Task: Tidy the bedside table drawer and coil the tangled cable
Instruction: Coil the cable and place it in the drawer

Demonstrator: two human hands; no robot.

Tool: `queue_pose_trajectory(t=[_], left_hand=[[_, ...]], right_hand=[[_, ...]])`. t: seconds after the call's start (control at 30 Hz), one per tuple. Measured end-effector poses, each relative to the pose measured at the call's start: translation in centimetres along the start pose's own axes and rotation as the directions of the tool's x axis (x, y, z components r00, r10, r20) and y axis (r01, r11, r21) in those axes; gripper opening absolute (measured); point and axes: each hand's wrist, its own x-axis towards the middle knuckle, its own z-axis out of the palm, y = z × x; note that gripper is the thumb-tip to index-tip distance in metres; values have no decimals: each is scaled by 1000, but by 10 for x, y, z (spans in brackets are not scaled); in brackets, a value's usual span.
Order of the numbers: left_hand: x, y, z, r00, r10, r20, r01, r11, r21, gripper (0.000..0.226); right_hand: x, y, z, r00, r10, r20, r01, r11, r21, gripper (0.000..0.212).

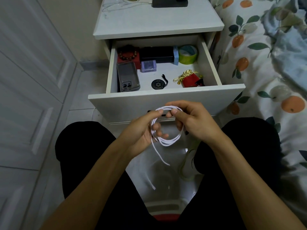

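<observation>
**Coiling white cable in front of open drawer**

No readable text or brand anywhere; the black disc in the drawer has a pale emblem, too small to read.

Nearest: my knees in black fabric, glossy white floor between them. My left hand (142,128) holds the white cable (167,141) with thumb and forefinger pinched on the top of the loop, other fingers curled inside the coil. My right hand (191,120) pinches the same top strand just beside the left, fingers curled round the loop's right side. Cable is thin, round, matte, wound in several loose loops between both hands; one free end hangs down toward the floor.

Behind the hands: the drawer (166,97), smooth white laminate, pulled fully open. Inside, front left, a clear soft phone case (127,77) stacked on a dark one. Front middle, the flat round black disc (157,84) with a short strap. Front right, a red cloth pouch (190,79) with gold trim and cord. Behind, a small translucent purple box (148,66), a brown bead bracelet (127,54) on a red box, a long black box (157,54), and a yellow-green tape roll (188,54) standing on edge at the back right.

Farthest: bedside table top (157,20), white, with a black phone (170,2) and a thin white cord. Floral bedsheet (265,63) with orange fruit print on the right.
</observation>
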Motion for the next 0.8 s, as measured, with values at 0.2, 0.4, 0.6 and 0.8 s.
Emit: queue_pose_trajectory(t=[0.2, 0.4, 0.6, 0.8], left_hand=[[11, 11, -14, 993, 57, 101, -18, 935, -355, 50], [13, 29, -21, 931, 285, -227, -357, 838, -413, 49], [0, 32, -23, 712, 639, -293, -444, 732, 517, 50], [1, 15, -22, 847, 513, 137, -328, 302, 895, 43]], right_hand=[[1, 13, 20, 970, 244, -12, -232, 936, 266, 26], [-9, 11, 28, 855, 388, 344, -416, 909, 10, 58], [-20, -3, 9, 953, 265, 145, -242, 958, -156, 30], [-29, -23, -7, 986, 99, 133, -75, 982, -176, 16]])
